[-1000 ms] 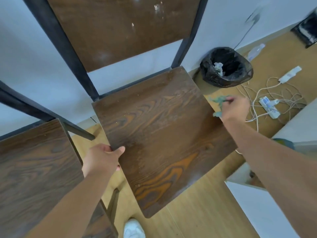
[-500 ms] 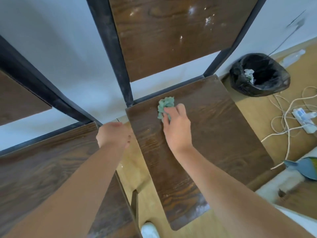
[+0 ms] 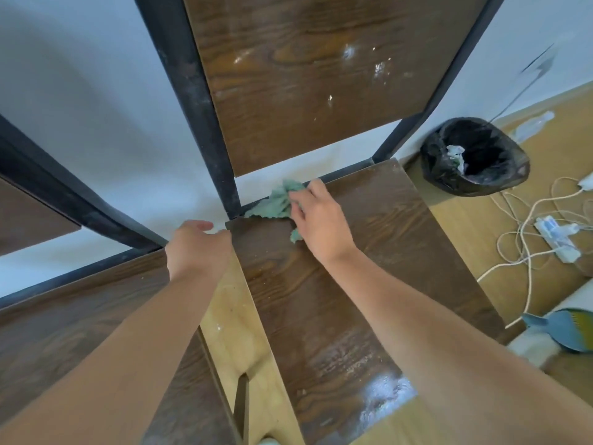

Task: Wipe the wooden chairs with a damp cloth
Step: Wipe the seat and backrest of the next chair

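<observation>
Half the cloth under right hand

Right hand presses green cloth on chair seat rear corner

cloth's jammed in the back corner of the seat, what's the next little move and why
Probably drag the crumpled green cloth with the right hand rightward along the back edge of the dark wooden chair seat; dusty specks show there, while the left hand steadies the seat's left corner.
</observation>
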